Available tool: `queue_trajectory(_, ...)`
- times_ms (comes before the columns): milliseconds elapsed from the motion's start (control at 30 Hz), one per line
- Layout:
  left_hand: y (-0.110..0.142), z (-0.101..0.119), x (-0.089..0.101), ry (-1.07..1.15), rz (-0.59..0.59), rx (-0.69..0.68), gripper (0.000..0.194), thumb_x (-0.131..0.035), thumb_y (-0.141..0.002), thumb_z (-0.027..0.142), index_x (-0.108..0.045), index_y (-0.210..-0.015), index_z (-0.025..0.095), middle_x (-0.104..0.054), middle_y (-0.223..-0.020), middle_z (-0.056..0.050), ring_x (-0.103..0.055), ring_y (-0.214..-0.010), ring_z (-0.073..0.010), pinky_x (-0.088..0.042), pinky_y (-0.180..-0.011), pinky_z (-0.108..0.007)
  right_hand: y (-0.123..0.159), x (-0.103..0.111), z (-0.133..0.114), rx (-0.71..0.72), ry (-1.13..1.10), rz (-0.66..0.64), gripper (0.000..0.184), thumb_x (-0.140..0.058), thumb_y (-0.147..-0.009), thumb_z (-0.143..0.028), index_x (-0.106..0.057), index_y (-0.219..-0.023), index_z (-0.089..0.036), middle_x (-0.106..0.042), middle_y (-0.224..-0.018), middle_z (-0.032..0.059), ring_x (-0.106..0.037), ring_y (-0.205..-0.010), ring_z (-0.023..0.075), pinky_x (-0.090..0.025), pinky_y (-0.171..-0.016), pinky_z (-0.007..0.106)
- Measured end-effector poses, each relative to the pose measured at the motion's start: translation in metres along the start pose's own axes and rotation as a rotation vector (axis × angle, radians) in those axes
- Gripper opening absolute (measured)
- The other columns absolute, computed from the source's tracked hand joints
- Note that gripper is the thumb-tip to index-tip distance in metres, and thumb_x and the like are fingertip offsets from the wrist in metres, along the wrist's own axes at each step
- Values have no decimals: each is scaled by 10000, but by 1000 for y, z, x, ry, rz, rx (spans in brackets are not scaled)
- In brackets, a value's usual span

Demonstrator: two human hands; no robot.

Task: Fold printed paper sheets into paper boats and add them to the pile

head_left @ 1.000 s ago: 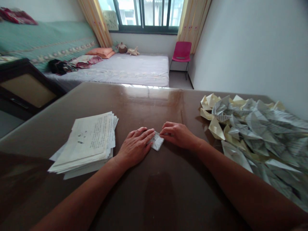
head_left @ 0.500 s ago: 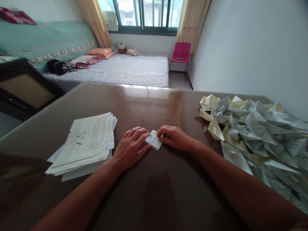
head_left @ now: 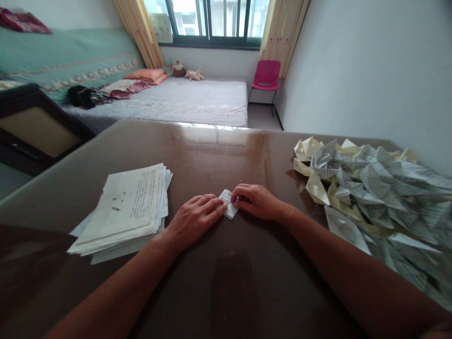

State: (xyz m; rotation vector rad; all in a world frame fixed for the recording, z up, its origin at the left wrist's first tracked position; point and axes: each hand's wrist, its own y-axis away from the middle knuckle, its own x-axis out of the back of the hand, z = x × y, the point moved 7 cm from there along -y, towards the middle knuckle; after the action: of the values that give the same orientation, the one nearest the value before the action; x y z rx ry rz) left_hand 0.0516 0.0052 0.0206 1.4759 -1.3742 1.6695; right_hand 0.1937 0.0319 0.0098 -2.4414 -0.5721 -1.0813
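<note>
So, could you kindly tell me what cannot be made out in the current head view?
In the head view:
Small folded white paper square: partly hidden by the bare left hand and bare right hand.
Thick stack of cream and white paper sheets: print too small and blurred to read.
Pile of cream and grey-white folded paper boats: cut off by the right edge; overlaps prevent counting.
Dark-framed glass window: cut off by the top edge.

The brown table (head_left: 197, 165) holds stacked sheets (head_left: 123, 207), folded paper (head_left: 230, 210) and paper boats (head_left: 374, 188).
</note>
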Motion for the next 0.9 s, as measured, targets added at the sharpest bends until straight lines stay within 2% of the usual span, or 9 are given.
queue_trajectory(167, -3, 0, -3, -48, 4, 46, 233, -494, -931, 233, -596, -1139, 208, -666, -1096, -41, -589, -1015, -218, -490, -842, -365, 1, 5, -5, 0, -83, 1, 135, -564, -843, -188, -607, -970, -183, -634, -871, 14, -578, -707, 101, -437, -665, 212)
queue_trajectory(300, -4, -3, -5, -1, 7, 98, 208, -479, -936, 244, -615, -1086, 198, -672, -1036, -41, -594, -978, -203, -500, -804, -338, 3, 5, -14, 36, -65, -51, 288, -665, -774, -293, -605, -1046, -220, -613, -991, 22, -590, -761, 112, -459, -683, 221)
queue_trajectory(367, -5, -5, -5, 34, 9, 115, 214, -472, -939, 240, -616, -1085, 184, -668, -1030, -50, -587, -975, -196, -502, -820, -329, 3, 4, -15, 44, 25, -32, 277, -666, -771, -294, -620, -1038, -240, -608, -1032, 24, -585, -796, 122, -458, -718, 236)
queue_trajectory(533, -5, -6, -4, 114, 11, 135, 210, -472, -939, 243, -630, -1059, 174, -660, -1004, -50, -570, -958, -178, -501, -845, -318, 3, -1, -10, 111, 192, -33, 161, -577, -865, -266, -665, -1000, -258, -639, -1026, 32, -556, -967, 167, -433, -835, 278)
queue_trajectory(733, 3, -18, -7, 233, 12, 280, 193, -494, -932, 290, -658, -1002, 215, -650, -985, -32, -552, -920, -168, -494, -810, -302, 5, 5, 1, 108, 193, -41, 139, -578, -875, -282, -687, -956, -254, -655, -991, 28, -550, -946, 165, -427, -825, 271)
queue_trajectory(900, 6, -34, -13, 316, -1, 426, 211, -503, -925, 350, -670, -895, 225, -638, -915, -23, -539, -912, -178, -480, -803, -311, 3, 6, 9, 38, 174, -44, 163, -542, -907, -310, -678, -931, -222, -647, -947, 33, -562, -892, 147, -418, -781, 253)
